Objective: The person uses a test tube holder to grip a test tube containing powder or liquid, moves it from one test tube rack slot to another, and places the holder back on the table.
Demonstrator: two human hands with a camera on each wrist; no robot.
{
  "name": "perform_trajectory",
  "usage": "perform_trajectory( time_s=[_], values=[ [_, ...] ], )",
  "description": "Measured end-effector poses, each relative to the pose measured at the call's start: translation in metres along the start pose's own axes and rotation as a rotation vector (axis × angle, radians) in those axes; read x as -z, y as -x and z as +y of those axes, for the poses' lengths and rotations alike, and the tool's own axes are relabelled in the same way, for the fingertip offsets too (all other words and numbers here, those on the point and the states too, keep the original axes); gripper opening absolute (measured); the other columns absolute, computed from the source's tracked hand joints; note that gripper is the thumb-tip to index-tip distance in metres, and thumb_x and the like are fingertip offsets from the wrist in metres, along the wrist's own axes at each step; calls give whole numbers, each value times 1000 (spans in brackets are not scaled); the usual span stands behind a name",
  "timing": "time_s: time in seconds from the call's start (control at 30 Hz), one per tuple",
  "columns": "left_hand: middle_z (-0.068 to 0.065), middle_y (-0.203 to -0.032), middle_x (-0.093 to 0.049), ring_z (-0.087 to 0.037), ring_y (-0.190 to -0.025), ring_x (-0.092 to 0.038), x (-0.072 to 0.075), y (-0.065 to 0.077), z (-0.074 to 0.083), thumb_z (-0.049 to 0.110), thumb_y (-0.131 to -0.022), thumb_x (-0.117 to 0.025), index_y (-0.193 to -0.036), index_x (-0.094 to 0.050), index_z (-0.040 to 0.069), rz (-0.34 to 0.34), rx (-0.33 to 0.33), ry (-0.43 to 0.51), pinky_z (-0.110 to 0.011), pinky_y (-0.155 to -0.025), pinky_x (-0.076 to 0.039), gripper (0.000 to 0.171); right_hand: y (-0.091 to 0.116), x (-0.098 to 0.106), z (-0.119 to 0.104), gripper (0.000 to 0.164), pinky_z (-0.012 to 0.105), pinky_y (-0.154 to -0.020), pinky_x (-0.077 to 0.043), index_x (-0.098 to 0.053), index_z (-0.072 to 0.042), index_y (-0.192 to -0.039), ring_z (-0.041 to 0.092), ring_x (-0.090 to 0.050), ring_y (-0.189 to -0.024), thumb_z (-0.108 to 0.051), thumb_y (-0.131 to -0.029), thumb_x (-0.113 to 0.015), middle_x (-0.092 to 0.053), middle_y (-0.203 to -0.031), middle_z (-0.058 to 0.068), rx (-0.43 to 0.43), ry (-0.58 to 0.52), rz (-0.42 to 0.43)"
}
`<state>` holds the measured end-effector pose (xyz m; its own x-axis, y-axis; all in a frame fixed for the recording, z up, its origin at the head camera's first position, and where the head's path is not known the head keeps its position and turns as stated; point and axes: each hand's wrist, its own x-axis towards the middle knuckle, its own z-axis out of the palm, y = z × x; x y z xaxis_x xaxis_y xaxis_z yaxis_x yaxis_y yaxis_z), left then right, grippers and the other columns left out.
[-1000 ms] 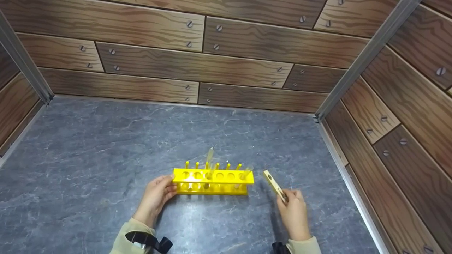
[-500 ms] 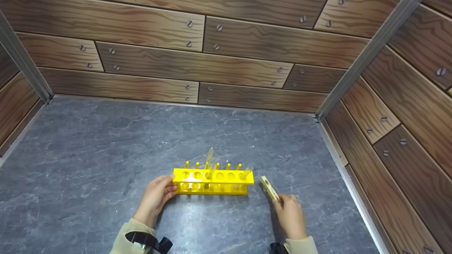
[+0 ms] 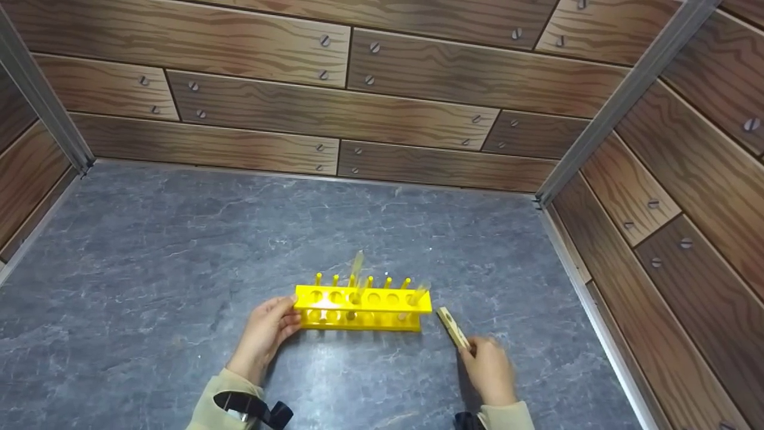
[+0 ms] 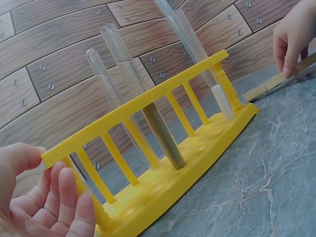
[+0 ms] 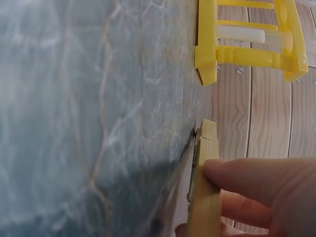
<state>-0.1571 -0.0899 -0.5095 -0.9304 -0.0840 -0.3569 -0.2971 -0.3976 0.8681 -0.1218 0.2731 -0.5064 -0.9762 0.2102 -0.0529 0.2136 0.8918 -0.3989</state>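
A yellow test tube rack (image 3: 382,308) stands upright on the grey marbled surface. My left hand (image 3: 265,334) grips its left end, thumb and fingertips at the top bar. Three test tubes show in the left wrist view: one with brownish liquid (image 4: 163,133) in a middle hole, a clear one (image 4: 98,69) behind it over a peg, and one at the right end with white contents (image 4: 223,101). My right hand (image 3: 490,367) pinches a wooden test tube holder (image 3: 453,328) with a metal spring (image 5: 196,154). The holder lies low, its tip pointing at the rack's right end.
Wood-patterned panels (image 3: 256,113) wall in the work surface (image 3: 209,239) at the back and both sides. Grey metal posts (image 3: 632,77) stand in the back corners. Two rows of holes and a row of pegs run along the rack.
My right hand has moved slightly left and towards me, bringing the test tube holder lower and nearer the rack's right end. The left hand keeps its grip on the rack.
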Motion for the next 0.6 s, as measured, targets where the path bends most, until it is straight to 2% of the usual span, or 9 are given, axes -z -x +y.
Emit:
perform_trajectory(
  time_s=[0.33, 0.43, 0.5, 0.6],
  values=[
    [-7, -78, -56, -14, -66, -56, 0, 0, 0, 14, -89, -59, -93, -58, -2, -7, 0, -3, -26, -64, -54, 16, -2, -3, 2, 18, 37, -51, -44, -69, -3, -90, 16, -55, -59, -18, -81, -70, -63, -72, 2, -31, -2, -34],
    [-7, -77, -56, -14, -65, -55, 0, 0, 1, 13, -90, -59, -93, -58, -3, -3, -12, -31, -26, -62, -53, 17, -3, -3, 0, 18, 38, -51, -44, -69, -3, -89, 17, -55, -59, -18, -80, -71, -63, -71, 2, -43, 4, -46],
    [-8, -76, -57, -14, -65, -57, -1, 0, 2, 14, -90, -58, -93, -59, -4, 12, -28, -96, -26, -62, -53, 18, -3, -3, 0, 21, 38, -52, -45, -68, -2, -90, 17, -56, -60, -19, -80, -72, -63, -72, 3, -55, 12, -62],
    [-10, -77, -60, -17, -67, -59, -2, 2, 4, 15, -90, -59, -92, -61, -4, 40, -103, -277, -28, -62, -53, 20, -4, -3, -2, 30, 40, -56, -47, -66, -1, -96, 20, -58, -65, -24, -79, -74, -62, -78, 6, -77, 49, -77]
  ],
)
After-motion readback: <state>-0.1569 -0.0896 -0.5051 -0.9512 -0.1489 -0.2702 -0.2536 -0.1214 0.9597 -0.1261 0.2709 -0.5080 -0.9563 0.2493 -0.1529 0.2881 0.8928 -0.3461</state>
